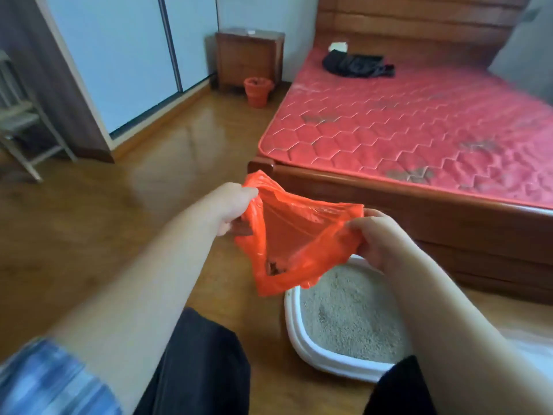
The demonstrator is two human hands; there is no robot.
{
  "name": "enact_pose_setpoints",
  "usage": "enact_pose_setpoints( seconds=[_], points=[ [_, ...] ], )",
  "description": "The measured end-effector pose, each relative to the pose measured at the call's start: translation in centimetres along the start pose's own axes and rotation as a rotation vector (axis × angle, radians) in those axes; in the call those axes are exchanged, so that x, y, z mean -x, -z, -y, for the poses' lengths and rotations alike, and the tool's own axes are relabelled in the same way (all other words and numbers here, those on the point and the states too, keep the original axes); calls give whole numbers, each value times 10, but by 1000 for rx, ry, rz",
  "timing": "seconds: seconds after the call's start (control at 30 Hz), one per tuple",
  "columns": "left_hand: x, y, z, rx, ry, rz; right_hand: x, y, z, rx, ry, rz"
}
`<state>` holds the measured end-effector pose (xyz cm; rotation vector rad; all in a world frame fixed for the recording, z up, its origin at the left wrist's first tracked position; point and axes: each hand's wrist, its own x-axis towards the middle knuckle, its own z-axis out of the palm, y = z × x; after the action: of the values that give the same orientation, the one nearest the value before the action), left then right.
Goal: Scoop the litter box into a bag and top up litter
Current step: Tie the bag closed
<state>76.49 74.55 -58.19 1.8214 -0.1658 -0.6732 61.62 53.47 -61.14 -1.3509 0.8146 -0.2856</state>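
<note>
the orange plastic bag [302, 235] is held open above the far left rim of the white litter box [291, 322], with dark bits at its bottom too blurred to name. the left hand [232, 206] pinches its left edge and the right hand [381, 239] its right edge, fingers curled. the right forearm hides part of the grey litter [350, 319]. a red mattress [419, 124] lies far right.

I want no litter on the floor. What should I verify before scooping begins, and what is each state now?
1. Mouth of the orange bag held open: ok.
2. Grip of the left hand on one edge: ok.
3. Pinch of the right hand on the opposite edge: ok.
4. The litter box close below the bag: ok.
5. A hand free for scooping: not ok, both hold the bag.
6. Bag bottom intact: cannot tell, dark patch there.
</note>
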Motion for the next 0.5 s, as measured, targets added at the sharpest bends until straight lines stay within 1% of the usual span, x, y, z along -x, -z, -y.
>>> enact_pose_setpoints(
  seconds=[0.03, 0.1, 0.17, 0.2, 0.27, 0.33, 0.37, 0.43, 0.47, 0.5],
  points=[
    [1, -12, -1, 42, 3, 20, 3, 15, 4, -87, 20, 21],
    [6, -35, 5, 72, 13, 54, 10, 37, 6, -180, 45, 83],
    [2, -60, 8, 80, -46, 49, 10, 53, 13, -210, 87, 76],
    [-2, -71, 9, 53, -89, 34, 9, 59, 17, -192, 135, 33],
    [-13, -84, 9, 41, -147, -3, 9, 65, 22, -45, 245, -56],
    [-23, -95, 7, 126, -157, 42, 5, 68, 19, 137, 293, -154],
    [-29, -100, 9, 176, -153, 71, -2, 71, 15, 177, 305, -197],
    [-41, -109, 14, 177, -162, 76, -13, 74, 12, 228, 320, -267],
    [-46, -112, 16, 90, -189, 47, -15, 75, 10, 290, 330, -297],
    [-52, -113, 17, -61, -236, -14, -17, 77, 10, 398, 353, -318]
  ],
)
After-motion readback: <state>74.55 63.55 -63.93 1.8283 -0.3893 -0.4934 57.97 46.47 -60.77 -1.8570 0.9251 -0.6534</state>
